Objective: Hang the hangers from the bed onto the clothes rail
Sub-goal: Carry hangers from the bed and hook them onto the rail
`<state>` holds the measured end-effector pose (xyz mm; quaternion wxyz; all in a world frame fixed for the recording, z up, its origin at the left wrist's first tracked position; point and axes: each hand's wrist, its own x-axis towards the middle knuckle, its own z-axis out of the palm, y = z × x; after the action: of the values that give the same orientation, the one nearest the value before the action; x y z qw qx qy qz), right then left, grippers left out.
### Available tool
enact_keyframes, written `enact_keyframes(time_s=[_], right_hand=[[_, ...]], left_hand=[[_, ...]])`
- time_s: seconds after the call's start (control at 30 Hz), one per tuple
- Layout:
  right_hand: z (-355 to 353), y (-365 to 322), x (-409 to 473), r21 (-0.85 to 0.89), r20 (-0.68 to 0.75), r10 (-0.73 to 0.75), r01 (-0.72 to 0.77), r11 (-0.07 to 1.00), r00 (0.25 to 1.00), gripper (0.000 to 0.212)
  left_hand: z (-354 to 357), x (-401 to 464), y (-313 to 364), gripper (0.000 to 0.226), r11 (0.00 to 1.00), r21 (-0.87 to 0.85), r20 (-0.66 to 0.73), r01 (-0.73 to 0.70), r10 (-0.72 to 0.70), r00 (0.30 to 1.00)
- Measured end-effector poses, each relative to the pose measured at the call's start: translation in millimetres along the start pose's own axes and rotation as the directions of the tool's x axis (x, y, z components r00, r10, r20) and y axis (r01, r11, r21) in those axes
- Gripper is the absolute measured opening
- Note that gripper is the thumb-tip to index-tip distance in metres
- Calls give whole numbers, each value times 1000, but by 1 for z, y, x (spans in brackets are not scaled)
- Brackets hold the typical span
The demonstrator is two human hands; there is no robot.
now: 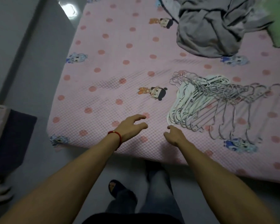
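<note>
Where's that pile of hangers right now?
In the head view, the hangers lie on the pink bed, right of the right hand, below the grey clothes.

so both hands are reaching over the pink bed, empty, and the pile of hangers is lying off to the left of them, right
Not quite. The head view shows the pile of hangers lying to the right of the hands, not the left, nearest the right hand. The rest holds: the left hand and the right hand both reach over the pink bed and hold nothing.
</note>
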<state>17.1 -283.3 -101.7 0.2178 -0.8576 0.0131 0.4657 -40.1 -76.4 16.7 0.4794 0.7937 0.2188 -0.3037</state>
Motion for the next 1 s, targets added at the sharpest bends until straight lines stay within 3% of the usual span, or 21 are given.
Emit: enact_keyframes(time_s=[0.2,0.43,0.6,0.73,0.87,0.93,1.0], right_hand=[[-2,15,74,-4,45,-9,9,1000,999,57],[28,-22,91,175,-100,48,-30,984,994,69],[34,-70,94,155,-146,-5,28,987,989,40],[48,-112,83,57,-128,-164,172,983,978,23],[66,-144,50,22,18,-369,369,929,929,19],[71,-149,34,47,78,-455,453,890,887,17],[72,-151,20,38,142,-548,549,835,824,15]], left_hand=[[11,49,-1,46,994,-20,-11,109,-109,994],[15,69,-15,41,974,-87,-27,207,-210,977],[-6,72,-18,37,951,-145,-93,273,-288,953],[-34,70,-26,35,940,-170,-201,295,-327,923],[-65,67,-41,42,922,-206,-297,328,-378,877],[-77,64,-52,50,885,-270,-289,379,-450,845],[-84,58,-64,41,834,-373,-217,407,-505,835]])
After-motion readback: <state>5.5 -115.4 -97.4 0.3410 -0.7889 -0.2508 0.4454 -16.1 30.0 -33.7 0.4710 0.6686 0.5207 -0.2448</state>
